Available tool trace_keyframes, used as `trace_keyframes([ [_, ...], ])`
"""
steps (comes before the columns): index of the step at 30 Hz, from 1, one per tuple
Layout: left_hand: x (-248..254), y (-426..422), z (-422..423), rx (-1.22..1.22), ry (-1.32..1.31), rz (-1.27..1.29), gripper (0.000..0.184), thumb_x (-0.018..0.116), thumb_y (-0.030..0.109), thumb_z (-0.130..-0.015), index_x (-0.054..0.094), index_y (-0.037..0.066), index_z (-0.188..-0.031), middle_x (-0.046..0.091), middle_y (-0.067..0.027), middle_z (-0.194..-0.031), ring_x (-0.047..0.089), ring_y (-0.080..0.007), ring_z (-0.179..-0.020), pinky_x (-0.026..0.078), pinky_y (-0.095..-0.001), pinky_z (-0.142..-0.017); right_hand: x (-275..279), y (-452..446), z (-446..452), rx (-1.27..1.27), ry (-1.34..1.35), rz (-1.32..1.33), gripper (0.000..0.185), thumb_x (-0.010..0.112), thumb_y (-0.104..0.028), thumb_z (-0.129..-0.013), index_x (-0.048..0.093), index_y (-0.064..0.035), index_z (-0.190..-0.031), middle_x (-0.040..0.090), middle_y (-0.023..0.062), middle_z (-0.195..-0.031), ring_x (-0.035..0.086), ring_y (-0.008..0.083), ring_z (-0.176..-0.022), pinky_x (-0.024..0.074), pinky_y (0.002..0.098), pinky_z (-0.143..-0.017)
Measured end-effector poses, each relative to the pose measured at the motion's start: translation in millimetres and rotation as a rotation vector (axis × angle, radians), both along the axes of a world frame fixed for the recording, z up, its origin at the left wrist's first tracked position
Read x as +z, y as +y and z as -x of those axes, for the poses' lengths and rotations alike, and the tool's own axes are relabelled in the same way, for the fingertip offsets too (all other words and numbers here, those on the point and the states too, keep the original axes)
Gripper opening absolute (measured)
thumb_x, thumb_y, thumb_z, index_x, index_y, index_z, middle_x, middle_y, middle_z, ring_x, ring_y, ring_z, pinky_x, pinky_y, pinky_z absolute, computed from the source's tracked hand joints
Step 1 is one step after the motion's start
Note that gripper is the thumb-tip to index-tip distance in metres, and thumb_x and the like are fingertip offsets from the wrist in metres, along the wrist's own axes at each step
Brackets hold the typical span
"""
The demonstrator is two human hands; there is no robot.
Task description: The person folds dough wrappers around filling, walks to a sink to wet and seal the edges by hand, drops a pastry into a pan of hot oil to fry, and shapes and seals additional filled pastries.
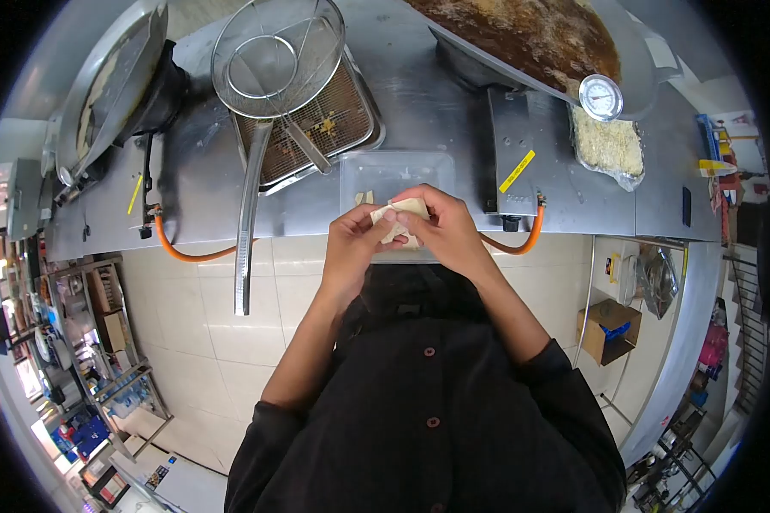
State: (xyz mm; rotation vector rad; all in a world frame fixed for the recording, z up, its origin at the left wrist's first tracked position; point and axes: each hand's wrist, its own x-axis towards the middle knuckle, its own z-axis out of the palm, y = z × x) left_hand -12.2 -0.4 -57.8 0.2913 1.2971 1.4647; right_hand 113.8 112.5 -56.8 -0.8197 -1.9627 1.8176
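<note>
Brushed-metal counter (pixel 436 94) spans the view above a pale tiled floor (pixel 222 299), and we look straight down past our black buttoned shirt (pixel 376 410). At the counter's near edge, our left hand (pixel 352 244) and right hand (pixel 447 238) meet over a clear, rectangular plastic tub (pixel 398 162). Between them, we hold a pale, thin, folded piece (pixel 412 207), raised above the tub. Our thumbs press on it close together, side by side, and our index fingers curl around its far edge, so each hand pinches it. Some of our lower fingers are hidden behind it; we cannot tell how they lie. Small pale pieces (pixel 364 197) sit inside the tub, near our left fingers.

Beyond the tub to the left, we see a round wire strainer (pixel 274 73) lying over a rectangular metal tray with a mesh rack (pixel 316 141), its long silver handle (pixel 251 205) reaching past the counter edge. To the right stand a wide pan of brown, frothy liquid (pixel 530 38), a round white dial thermometer (pixel 601 97) and a plastic-wrapped tray of pale crumbs (pixel 608 145).
</note>
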Motion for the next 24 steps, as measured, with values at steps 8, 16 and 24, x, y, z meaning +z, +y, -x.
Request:
trace_keyframes([
  [8, -16.6, -21.6, 51.6, 0.165, 0.011, 0.007, 0.017, 0.061, 0.019, -0.095, 0.061, 0.004, -0.102, 0.068, -0.0071, -0.096, 0.067, -0.0184, -0.082, 0.056, -0.0287, -0.076, 5.0, 12.5, 39.1, 0.046, 0.017, 0.104, 0.025, 0.061, -0.013, -0.090, 0.064, -0.0043, -0.113, 0.067, 0.0101, -0.082, 0.062, 0.0168, -0.065, 0.0504, 0.0306, -0.065],
  [16, -32.0, -72.8, 89.4, 0.318, -0.071, -0.032, 0.010, 0.059, 0.016, -0.096, 0.057, 0.010, -0.102, 0.067, -0.0056, -0.101, 0.063, -0.0129, -0.090, 0.049, -0.0280, -0.081, -95.2, -6.8, 35.1, 0.401, -0.311, -0.695, 0.025, 0.067, -0.012, -0.077, 0.068, -0.0083, -0.102, 0.063, 0.0128, -0.109, 0.055, 0.0292, -0.112, 0.0461, 0.0447, -0.090],
  [24, -63.2, -80.0, 81.0, 0.297, -0.130, -0.004, 0.015, 0.058, 0.013, -0.095, 0.053, 0.012, -0.110, 0.067, -0.0064, -0.107, 0.062, -0.0131, -0.093, 0.049, -0.0295, -0.082, -112.0, -36.4, 57.3, 0.561, -0.376, -1.043, 0.017, 0.067, -0.010, -0.073, 0.066, -0.0063, -0.090, 0.062, 0.0088, -0.104, 0.054, 0.0264, -0.107, 0.0425, 0.0411, -0.093],
])
